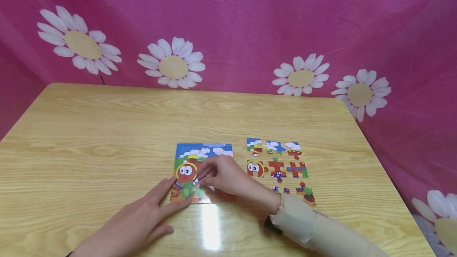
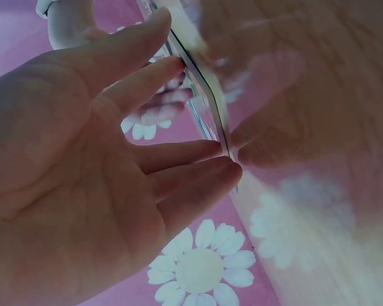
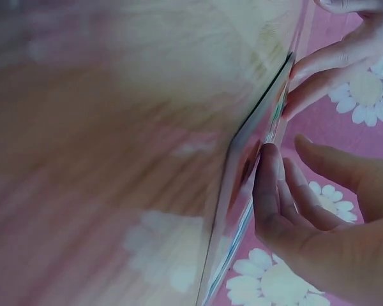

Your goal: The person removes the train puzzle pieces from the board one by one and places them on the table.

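Observation:
A jigsaw board (image 1: 205, 145) with a printed cartoon train lies on the table. A red train face with big eyes (image 1: 185, 172) shows on its left part. My left hand (image 1: 143, 215) is spread at the board's lower left corner, fingertips at the left edge and thumb along the front edge. Over the middle of the board, my right hand (image 1: 228, 175) touches the surface with its fingertips. Its thumb stands apart from the fingers in the right wrist view, and no piece shows between them. The right hand covers much of the board's right half in the head view.
Several loose jigsaw pieces (image 1: 275, 167) lie in rows to the right of the board, some partly behind the right forearm. The wooden table (image 1: 107, 130) reaches back to a pink cloth (image 1: 228, 19) with printed daisies.

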`<state>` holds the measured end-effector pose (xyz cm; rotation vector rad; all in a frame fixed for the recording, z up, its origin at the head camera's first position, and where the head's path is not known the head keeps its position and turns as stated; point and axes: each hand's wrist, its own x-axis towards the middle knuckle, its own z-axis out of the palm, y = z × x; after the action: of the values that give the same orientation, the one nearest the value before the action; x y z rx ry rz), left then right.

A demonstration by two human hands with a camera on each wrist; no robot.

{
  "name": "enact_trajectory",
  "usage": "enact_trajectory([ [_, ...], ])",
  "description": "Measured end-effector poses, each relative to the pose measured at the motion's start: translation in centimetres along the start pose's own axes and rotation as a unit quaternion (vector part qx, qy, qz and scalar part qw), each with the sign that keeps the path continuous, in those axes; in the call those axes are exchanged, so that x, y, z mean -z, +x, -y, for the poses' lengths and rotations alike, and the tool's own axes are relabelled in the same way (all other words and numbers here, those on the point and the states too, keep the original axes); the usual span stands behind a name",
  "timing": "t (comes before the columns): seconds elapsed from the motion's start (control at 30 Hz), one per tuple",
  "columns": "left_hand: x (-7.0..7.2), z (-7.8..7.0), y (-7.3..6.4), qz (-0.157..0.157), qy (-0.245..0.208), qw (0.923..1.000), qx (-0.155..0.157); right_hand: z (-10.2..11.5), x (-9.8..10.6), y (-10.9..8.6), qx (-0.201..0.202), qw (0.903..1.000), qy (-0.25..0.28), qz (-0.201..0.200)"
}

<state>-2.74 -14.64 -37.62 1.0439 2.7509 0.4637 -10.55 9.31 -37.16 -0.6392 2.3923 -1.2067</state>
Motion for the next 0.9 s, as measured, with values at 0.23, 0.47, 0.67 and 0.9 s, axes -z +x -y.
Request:
enact_trajectory([
  [0.23, -0.1, 0.1, 0.0, 0.016, -0.006, 0.9998, 0.012, 0.5, -0.7, 0.8, -0.006, 0.9998, -0.017, -0.009],
  [0.47, -0.2, 0.1, -0.1, 0.001, 0.001, 1.0, 0.004, 0.6, -0.9, 1.0, -0.022, 0.9994, 0.021, -0.018],
  [0.67, -0.3, 0.1, -0.2, -0.009, 0.004, 1.0, -0.001, 0.8, -1.3, 1.3, -0.003, 0.9994, 0.008, -0.035],
  [0.9, -0.3, 0.1, -0.2, -0.019, 0.002, 0.9998, -0.006, 1.0, -1.4, 1.4, 0.004, 0.9996, 0.01, -0.025],
])
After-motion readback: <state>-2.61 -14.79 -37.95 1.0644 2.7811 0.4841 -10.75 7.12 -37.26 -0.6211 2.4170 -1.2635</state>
